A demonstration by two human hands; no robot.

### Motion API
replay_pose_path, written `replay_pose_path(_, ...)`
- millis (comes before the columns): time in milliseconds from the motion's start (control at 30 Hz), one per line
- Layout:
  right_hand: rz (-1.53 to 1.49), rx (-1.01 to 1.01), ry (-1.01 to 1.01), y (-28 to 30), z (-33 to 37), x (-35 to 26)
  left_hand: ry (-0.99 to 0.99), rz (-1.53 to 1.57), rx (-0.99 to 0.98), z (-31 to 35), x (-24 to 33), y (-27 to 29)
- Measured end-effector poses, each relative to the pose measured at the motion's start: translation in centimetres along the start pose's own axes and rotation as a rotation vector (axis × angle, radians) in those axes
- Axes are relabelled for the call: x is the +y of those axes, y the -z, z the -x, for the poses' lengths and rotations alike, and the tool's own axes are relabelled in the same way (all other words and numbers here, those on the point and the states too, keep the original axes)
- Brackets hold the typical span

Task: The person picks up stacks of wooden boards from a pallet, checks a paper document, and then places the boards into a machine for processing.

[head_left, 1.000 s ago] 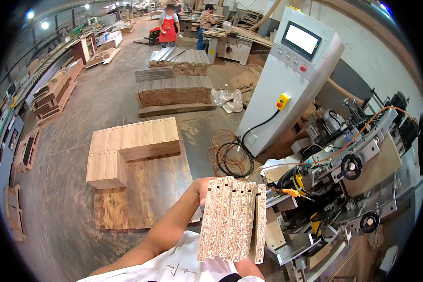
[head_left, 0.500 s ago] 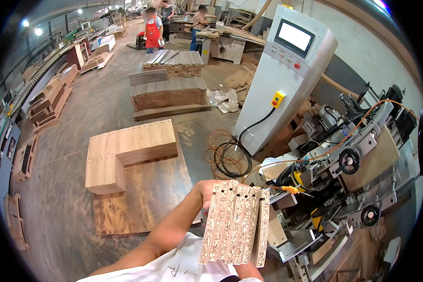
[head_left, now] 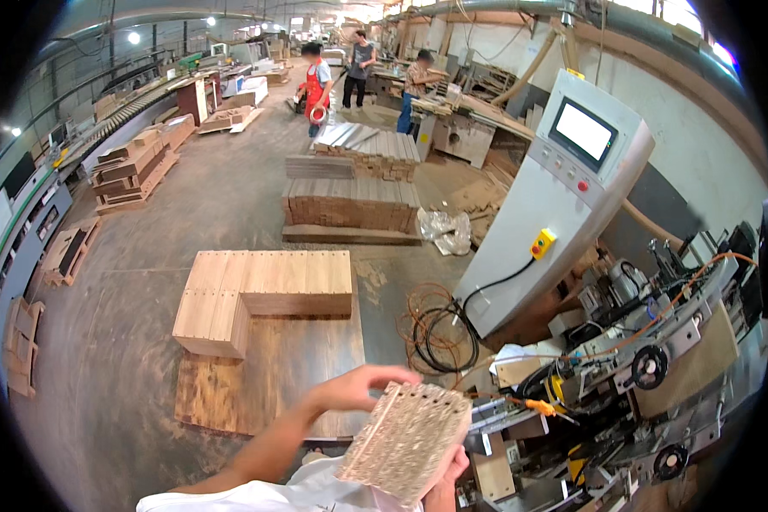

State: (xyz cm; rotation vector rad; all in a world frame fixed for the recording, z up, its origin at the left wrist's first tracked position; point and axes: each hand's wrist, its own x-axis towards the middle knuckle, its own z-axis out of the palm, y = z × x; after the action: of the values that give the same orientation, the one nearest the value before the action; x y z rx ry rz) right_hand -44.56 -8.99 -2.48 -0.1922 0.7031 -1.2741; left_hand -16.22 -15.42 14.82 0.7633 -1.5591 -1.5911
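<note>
A bundle of particleboard strips (head_left: 410, 444), pressed side by side, is held tilted in front of my body at the lower middle. Speckled cut faces point up, and small dark holes line the far end. My right hand (head_left: 450, 480) grips it along the lower right side, with part of that hand hidden beneath. At the upper left corner is my left hand (head_left: 358, 388), slightly blurred, its fingers stretched across and apart from the thumb. Whether those fingertips touch the strips is hard to see.
Wood-faced strips (head_left: 294, 271) sit in an L shape on a brown board (head_left: 303, 350) ahead. A grey control cabinet (head_left: 520, 222), coiled cables (head_left: 439, 337) and a machine with handwheels (head_left: 648, 367) stand right. Board stacks (head_left: 350, 200) and several people are farther off.
The bundle has turned and tipped, showing more of its broad speckled face. My left hand has shifted from its side to the far corner; my right hand now shows. The view has swung.
</note>
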Motion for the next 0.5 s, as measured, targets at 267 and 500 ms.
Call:
replay_pose_path(267,0.486,-0.089,-0.019,-4.3,0.6,-7.0,0.410,0.248,0.502,12.7,-5.8,-0.7)
replay_pose_path(500,0.996,-0.171,0.060,-15.7,1.7,-8.0,0.447,0.935,0.622,13.7,-17.2,-1.2)
